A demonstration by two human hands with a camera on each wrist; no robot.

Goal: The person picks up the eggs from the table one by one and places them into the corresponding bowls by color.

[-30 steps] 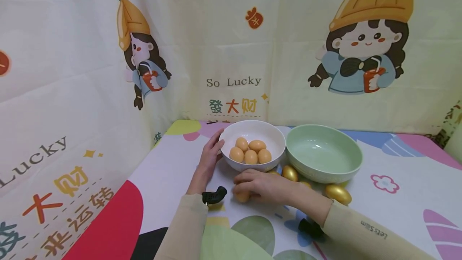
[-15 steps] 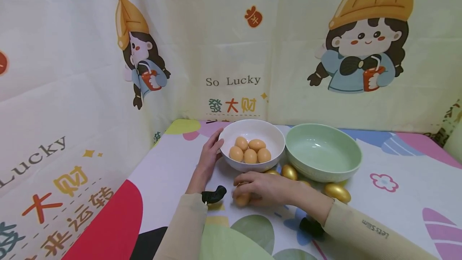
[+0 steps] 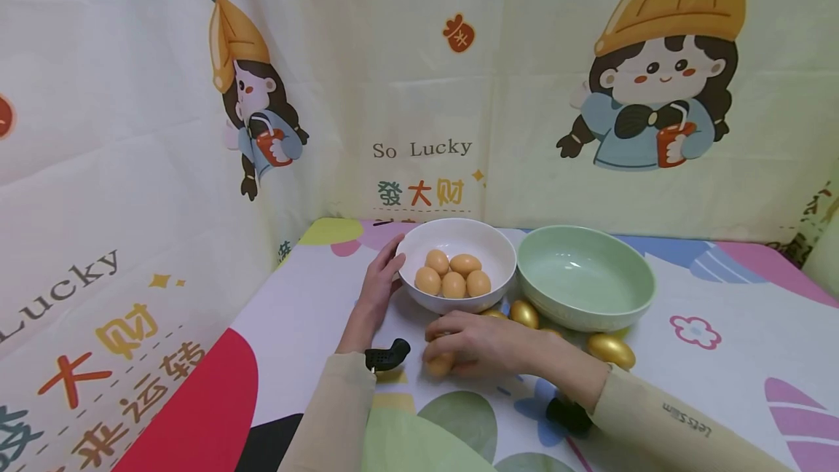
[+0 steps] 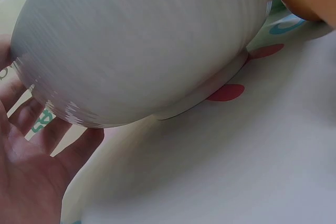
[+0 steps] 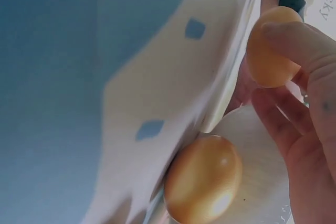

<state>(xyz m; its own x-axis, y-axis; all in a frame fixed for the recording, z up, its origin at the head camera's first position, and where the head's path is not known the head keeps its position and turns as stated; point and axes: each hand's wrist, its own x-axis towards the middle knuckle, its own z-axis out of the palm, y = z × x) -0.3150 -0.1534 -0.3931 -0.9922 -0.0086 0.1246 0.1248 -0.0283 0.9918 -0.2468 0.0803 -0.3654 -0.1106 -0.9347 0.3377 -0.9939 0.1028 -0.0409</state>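
Observation:
A white bowl (image 3: 498, 268) holds several brown eggs (image 3: 454, 274). My left hand (image 3: 383, 279) rests against the bowl's left side with straight fingers; the left wrist view shows the palm (image 4: 31, 177) beside the bowl's wall (image 4: 142, 45). In front of the bowl, my right hand (image 3: 452, 348) grips one brown egg (image 3: 439, 365) just above the tablecloth. The right wrist view shows its fingers (image 5: 294, 40) curled over that egg (image 5: 268, 56), with a golden egg (image 5: 205, 179) close by.
An empty green bowl (image 3: 585, 275) stands to the right of the white one. Golden eggs (image 3: 524, 313) (image 3: 611, 350) lie on the patterned tablecloth (image 3: 721, 355) in front of it. Printed cloth walls enclose the table at the back and left.
Almost nothing: the right hand stays curled round the brown egg in nearly the same spot, and the left hand has kept its place on the white bowl.

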